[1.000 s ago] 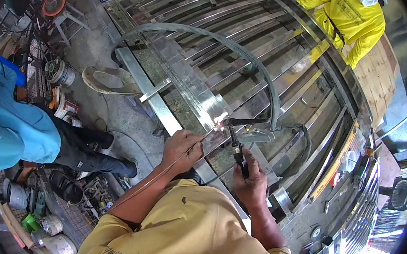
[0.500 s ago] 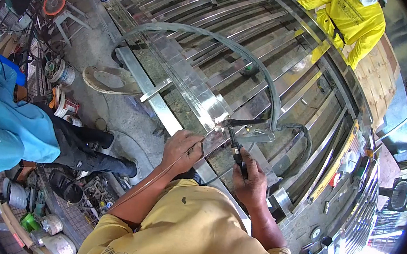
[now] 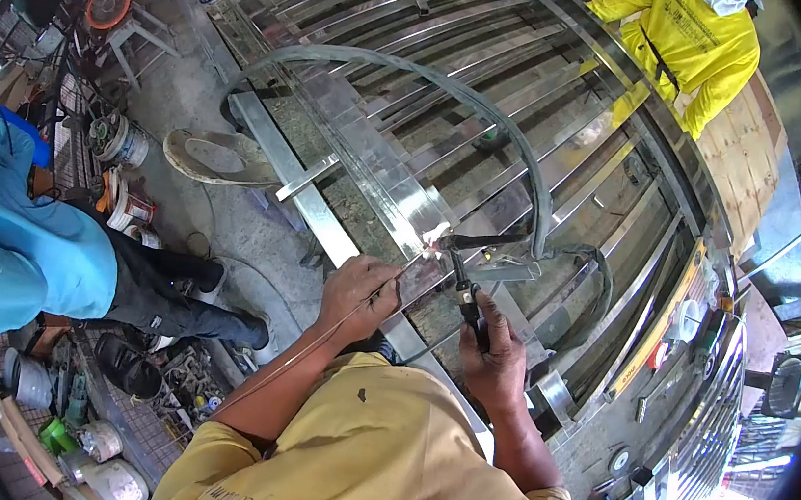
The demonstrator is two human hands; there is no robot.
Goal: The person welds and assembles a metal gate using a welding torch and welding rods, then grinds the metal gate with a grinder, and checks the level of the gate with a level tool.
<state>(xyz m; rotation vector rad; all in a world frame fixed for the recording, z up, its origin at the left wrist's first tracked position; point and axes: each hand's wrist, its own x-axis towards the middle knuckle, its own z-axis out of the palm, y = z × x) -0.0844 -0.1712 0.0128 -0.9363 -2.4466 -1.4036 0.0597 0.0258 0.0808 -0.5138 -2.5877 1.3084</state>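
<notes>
My left hand is closed around a thin metal rod, which runs back along my forearm and points at a bright spot on the metal frame. In my right hand is a black welding torch. The torch's head is bent toward the same bright spot, close to the rod's tip. From the torch a thick grey cable loops over the bars of the frame.
A person in a blue shirt stands at the left, and one in yellow is beyond the frame. Also around are an orange-topped stool, buckets, a yellow level and a black wire-strewn tool shelf.
The glow at the torch tip looks a little brighter and wider. Both people nearby have shifted slightly. My hands have hardly moved.
</notes>
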